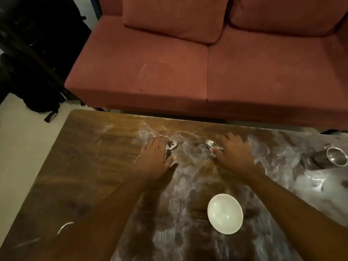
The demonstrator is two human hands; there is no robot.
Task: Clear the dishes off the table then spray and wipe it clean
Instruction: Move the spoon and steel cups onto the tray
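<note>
Two metal spoons lie on the smeared wooden table. My left hand lies flat over the handle of the left spoon, whose bowl sticks out past the fingers. My right hand covers the handle of the right spoon, with the thumb on it; only its bowl shows. A white bowl stands nearer to me, between my forearms. A steel cup stands tilted at the table's right edge.
A red sofa runs along the table's far side, close to its edge. A black bag sits on the floor at the far left. A thin metal rim shows beside my left forearm.
</note>
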